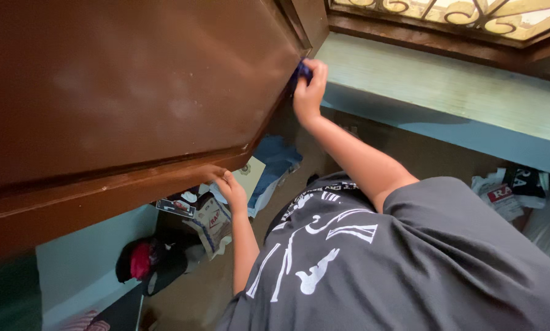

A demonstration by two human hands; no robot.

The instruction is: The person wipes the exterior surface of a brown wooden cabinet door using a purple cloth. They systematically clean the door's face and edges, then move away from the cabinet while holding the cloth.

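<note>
A large brown wooden door panel [121, 92] fills the upper left of the head view. My right hand [310, 89] is stretched up to its right edge and presses a dark blue cloth [300, 72] against the wood. Lower down, my left hand [231, 189] grips the panel's bottom edge, with the fingers curled under the rim. My grey printed T-shirt [397, 263] covers the lower right.
A pale green ledge [446, 86] runs beneath a window with an ornate metal grille [471, 15]. Printed bags [212, 222], a blue cloth heap [278, 160] and a black and red cap [145, 260] lie on the floor below. More bags [508, 190] sit at the right.
</note>
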